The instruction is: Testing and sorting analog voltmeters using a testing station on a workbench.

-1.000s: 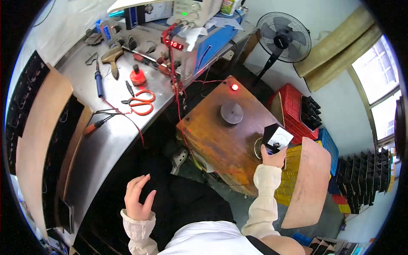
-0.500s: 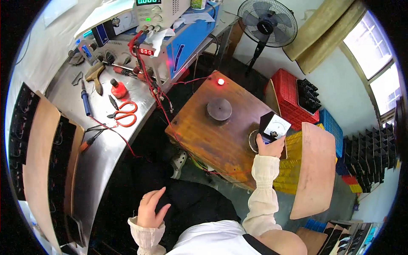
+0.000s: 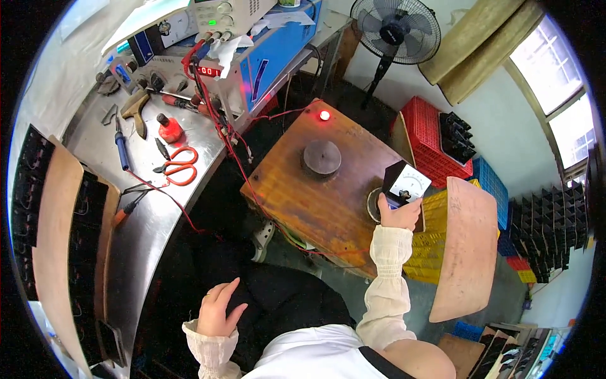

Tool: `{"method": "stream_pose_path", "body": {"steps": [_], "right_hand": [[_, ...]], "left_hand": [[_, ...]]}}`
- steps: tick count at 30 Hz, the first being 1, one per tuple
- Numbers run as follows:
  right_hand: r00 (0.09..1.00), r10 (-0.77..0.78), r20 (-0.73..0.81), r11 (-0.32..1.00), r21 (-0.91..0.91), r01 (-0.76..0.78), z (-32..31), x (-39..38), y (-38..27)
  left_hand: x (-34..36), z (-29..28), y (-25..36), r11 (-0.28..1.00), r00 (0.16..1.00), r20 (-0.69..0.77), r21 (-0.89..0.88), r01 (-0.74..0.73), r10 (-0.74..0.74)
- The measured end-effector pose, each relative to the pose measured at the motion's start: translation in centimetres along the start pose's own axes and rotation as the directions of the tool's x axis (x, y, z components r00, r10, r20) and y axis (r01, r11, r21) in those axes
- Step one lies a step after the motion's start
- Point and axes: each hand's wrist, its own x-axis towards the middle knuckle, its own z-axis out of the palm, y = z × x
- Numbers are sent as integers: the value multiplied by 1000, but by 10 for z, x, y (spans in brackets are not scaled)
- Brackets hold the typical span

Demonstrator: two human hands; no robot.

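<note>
At the right corner of a wooden block-like table (image 3: 278,170), my right hand (image 3: 400,215) is closed around the lower part of an analog panel meter (image 3: 410,183) with a white dial and black casing. The meter is tilted, its dial facing up. Beside it, a round ring-like piece (image 3: 374,206) on the tabletop is partly covered by the meter and my hand. My left hand (image 3: 219,309) hovers over my dark-clothed lap, fingers loosely stretched, thumb apart, holding nothing. A dark round disc (image 3: 322,157) rests mid-table, and a glowing red lamp (image 3: 324,115) sits at the far corner.
On the metal bench (image 3: 158,234) at left lie red-handled scissors (image 3: 181,165), a soldering iron (image 3: 122,148) and a red bottle (image 3: 169,129). Red wires (image 3: 237,155) run from a power supply (image 3: 221,16) to the wooden table. A board (image 3: 464,249) covers a yellow crate (image 3: 429,243) at right.
The whole view has shifted slightly. My right hand keeps its hold on the meter, which is turned a little, and my left hand stays over my lap.
</note>
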Motion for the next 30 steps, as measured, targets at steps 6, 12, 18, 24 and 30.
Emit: {"method": "stream_pose_path", "body": {"steps": [6,12,18,24,30], "right_hand": [[1000,-4,-15,999,-38,4,3,2,6],[997,-70,-20,998,6,70,2,6,8],[982,-190,1,977,93,189,10,-3,-13],[921,-388,45,876,329,353,50,-2,-112],[777,-627,57,635,616,467,107,25,-138]], "left_hand": [[-12,-2,-3,998,998,14,14,54,-54],[-24,-10,-9,995,995,-44,27,95,-93],[-35,-20,-11,913,931,-41,-214,347,-363],[-35,-30,-9,995,934,-343,-44,85,-95],[-56,-25,-21,979,922,-343,-150,136,-180]]}}
